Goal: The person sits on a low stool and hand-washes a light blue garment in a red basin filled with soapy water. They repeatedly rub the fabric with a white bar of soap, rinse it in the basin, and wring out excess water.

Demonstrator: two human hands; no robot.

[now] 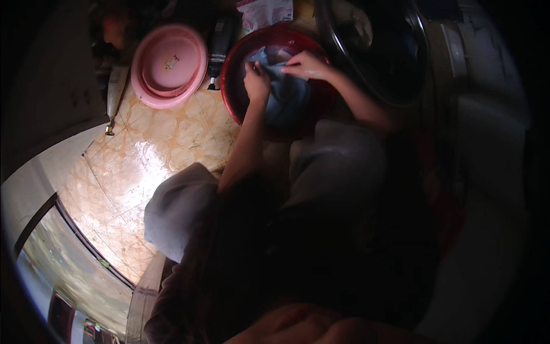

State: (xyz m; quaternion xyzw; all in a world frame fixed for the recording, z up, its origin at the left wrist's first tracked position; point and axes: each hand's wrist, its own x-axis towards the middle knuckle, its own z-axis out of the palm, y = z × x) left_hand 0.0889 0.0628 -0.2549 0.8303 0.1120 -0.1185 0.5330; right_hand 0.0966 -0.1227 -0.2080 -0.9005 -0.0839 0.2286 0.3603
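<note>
Both hands are over a red basin point(228, 92) on the tiled floor. A blue cloth point(287, 101) hangs from them, its lower part spread down inside the basin. My left hand point(258, 84) grips the cloth's left edge, thumb raised. On the other side, my right hand point(308, 66) pinches the upper right of the cloth between thumb and fingers. Something pale shows behind the cloth near my right fingers, too shaded to name. The depth of any water in the basin cannot be told.
Left of the basin stand a black pump bottle point(218, 53) and a pink basin point(195, 51) with a smaller one inside. Farther left lies a pale tube point(114, 92). A printed plastic packet point(266, 15) sits behind; a large dark basin point(386, 51) is at right. A doorway sill point(92, 241) borders the floor point(184, 129).
</note>
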